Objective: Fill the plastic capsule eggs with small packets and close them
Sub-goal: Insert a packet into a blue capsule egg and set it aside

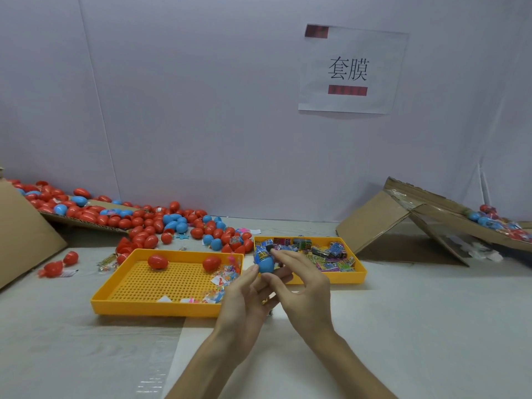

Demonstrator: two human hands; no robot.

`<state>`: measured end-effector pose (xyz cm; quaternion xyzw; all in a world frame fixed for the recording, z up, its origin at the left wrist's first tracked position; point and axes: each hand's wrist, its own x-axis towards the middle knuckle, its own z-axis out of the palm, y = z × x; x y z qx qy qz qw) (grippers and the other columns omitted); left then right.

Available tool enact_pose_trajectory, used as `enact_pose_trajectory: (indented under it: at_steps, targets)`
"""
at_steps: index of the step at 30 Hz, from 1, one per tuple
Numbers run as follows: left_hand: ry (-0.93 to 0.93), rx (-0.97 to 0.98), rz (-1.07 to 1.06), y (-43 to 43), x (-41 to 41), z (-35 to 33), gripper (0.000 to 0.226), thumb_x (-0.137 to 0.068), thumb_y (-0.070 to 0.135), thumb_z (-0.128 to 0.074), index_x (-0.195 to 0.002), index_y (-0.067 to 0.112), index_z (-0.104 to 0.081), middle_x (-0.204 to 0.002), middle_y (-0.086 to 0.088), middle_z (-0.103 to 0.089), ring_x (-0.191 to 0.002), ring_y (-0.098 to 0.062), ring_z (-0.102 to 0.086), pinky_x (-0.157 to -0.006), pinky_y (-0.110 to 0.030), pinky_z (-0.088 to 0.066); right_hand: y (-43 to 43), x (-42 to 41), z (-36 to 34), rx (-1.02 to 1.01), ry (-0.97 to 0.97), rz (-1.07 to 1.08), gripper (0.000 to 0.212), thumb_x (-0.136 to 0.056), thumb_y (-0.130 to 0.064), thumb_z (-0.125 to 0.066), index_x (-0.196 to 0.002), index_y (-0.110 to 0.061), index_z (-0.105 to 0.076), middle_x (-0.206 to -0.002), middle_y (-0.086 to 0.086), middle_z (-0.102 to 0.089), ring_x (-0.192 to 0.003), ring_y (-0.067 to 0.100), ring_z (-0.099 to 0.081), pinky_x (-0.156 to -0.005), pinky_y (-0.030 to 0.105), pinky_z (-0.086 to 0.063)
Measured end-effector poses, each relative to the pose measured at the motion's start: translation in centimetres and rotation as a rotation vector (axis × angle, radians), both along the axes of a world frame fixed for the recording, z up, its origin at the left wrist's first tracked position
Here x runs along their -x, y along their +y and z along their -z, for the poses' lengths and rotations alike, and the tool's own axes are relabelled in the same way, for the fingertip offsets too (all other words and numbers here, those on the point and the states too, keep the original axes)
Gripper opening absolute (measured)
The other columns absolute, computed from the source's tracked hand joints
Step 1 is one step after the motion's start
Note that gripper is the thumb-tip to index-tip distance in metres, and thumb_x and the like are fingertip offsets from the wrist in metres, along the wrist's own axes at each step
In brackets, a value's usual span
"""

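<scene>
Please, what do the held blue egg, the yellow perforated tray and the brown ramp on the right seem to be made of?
Blue capsule egg: smooth hard plastic, slight sheen. Yellow perforated tray: moulded plastic, uniform colour, regular holes. Brown ramp: probably corrugated cardboard, matte, with folds and shiny tape.

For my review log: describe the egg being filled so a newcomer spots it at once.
Find the perforated yellow tray mid-table. At its right end the left hand holds a blue egg. It alone has a blue packet sticking out, pinched by the right hand.
</scene>
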<state>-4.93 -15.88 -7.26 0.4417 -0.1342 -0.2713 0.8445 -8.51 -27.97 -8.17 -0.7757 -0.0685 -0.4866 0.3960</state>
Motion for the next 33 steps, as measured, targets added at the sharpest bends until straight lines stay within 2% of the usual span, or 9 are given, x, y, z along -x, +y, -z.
enact_pose_trajectory:
  at_steps: [3,7,12,18,23,26,29,31,33]
  targets:
    - [0.002,0.014,0.002,-0.02,-0.10,0.04,0.049,-0.096,0.035,-0.046,-0.130,0.005,-0.063,-0.121,-0.021,-0.070,-0.112,-0.027,-0.070,-0.089,-0.042,-0.050,0.04,-0.01,0.09,0.008,0.019,0.010,0.037,-0.080,-0.007,-0.082,-0.115,-0.012,-0.075,-0.115,-0.005,-0.072,-0.112,0.005,-0.064,-0.095,0.020,-0.051]
    - [-0.035,-0.001,0.002,-0.08,0.03,-0.06,0.051,-0.099,0.045,-0.044,-0.127,0.010,-0.068,-0.123,-0.020,-0.070,-0.117,-0.028,-0.067,-0.091,-0.042,-0.050,0.06,-0.01,-0.08,-0.001,0.017,-0.010,0.034,-0.078,-0.011,-0.080,-0.112,-0.012,-0.076,-0.113,-0.007,-0.073,-0.110,0.005,-0.065,-0.094,0.024,-0.053]
    - [-0.080,-0.009,0.016,0.02,0.08,-0.18,0.048,-0.099,0.046,-0.045,-0.120,0.014,-0.074,-0.127,-0.018,-0.069,-0.121,-0.026,-0.065,-0.093,-0.041,-0.050,0.22,0.04,-0.22,-0.054,0.050,-0.064,0.044,-0.077,-0.013,-0.079,-0.121,-0.015,-0.072,-0.115,-0.009,-0.071,-0.111,0.003,-0.064,-0.094,0.016,-0.050]
    - [-0.037,0.041,0.038,-0.09,0.21,-0.13,0.045,-0.098,0.043,-0.048,-0.116,0.011,-0.075,-0.124,-0.020,-0.069,-0.118,-0.028,-0.067,-0.083,-0.033,-0.060,-0.09,-0.11,0.09,-0.064,0.041,-0.021,0.041,-0.074,-0.002,-0.083,-0.113,-0.013,-0.076,-0.108,-0.018,-0.070,-0.107,-0.007,-0.063,-0.092,0.007,-0.044]
    - [-0.035,0.057,0.044,-0.22,0.14,0.16,0.048,-0.096,0.040,-0.052,-0.123,0.005,-0.070,-0.123,-0.021,-0.070,-0.119,-0.028,-0.067,-0.080,-0.031,-0.060,-0.30,-0.19,0.24,-0.089,0.038,-0.021,0.041,-0.072,0.003,-0.084,-0.110,-0.010,-0.076,-0.106,-0.022,-0.068,-0.105,-0.008,-0.064,-0.092,0.005,-0.044]
    - [-0.058,0.027,0.053,-0.29,0.04,0.25,0.051,-0.098,0.041,-0.049,-0.130,0.005,-0.064,-0.125,-0.021,-0.069,-0.121,-0.028,-0.066,-0.083,-0.032,-0.059,-0.33,-0.14,0.28,-0.071,0.031,-0.021,0.042,-0.073,0.001,-0.084,-0.112,-0.012,-0.075,-0.107,-0.021,-0.068,-0.106,-0.007,-0.064,-0.092,0.006,-0.044]
    - [-0.098,-0.002,0.065,-0.25,0.04,0.25,0.052,-0.099,0.042,-0.046,-0.135,0.007,-0.059,-0.127,-0.018,-0.068,-0.121,-0.027,-0.066,-0.086,-0.035,-0.059,-0.24,-0.04,0.15,-0.031,-0.002,-0.011,0.044,-0.076,-0.003,-0.082,-0.117,-0.016,-0.074,-0.115,-0.012,-0.070,-0.112,0.000,-0.064,-0.095,0.014,-0.049]
    - [-0.131,-0.026,0.063,-0.14,0.23,0.08,0.051,-0.099,0.043,-0.047,-0.136,0.009,-0.058,-0.128,-0.015,-0.069,-0.121,-0.024,-0.065,-0.093,-0.040,-0.056,-0.21,-0.02,0.14,0.067,-0.043,0.026,0.047,-0.079,-0.002,-0.079,-0.123,-0.014,-0.071,-0.122,-0.007,-0.067,-0.118,0.004,-0.060,-0.096,0.015,-0.048]
    - [-0.143,-0.039,0.036,-0.04,0.26,0.07,0.051,-0.098,0.044,-0.050,-0.134,0.010,-0.060,-0.129,-0.014,-0.068,-0.122,-0.023,-0.065,-0.101,-0.045,-0.051,-0.25,-0.13,0.27,0.139,-0.072,0.035,0.041,-0.083,-0.002,-0.076,-0.122,-0.014,-0.072,-0.119,-0.004,-0.066,-0.115,0.007,-0.061,-0.093,0.019,-0.051]
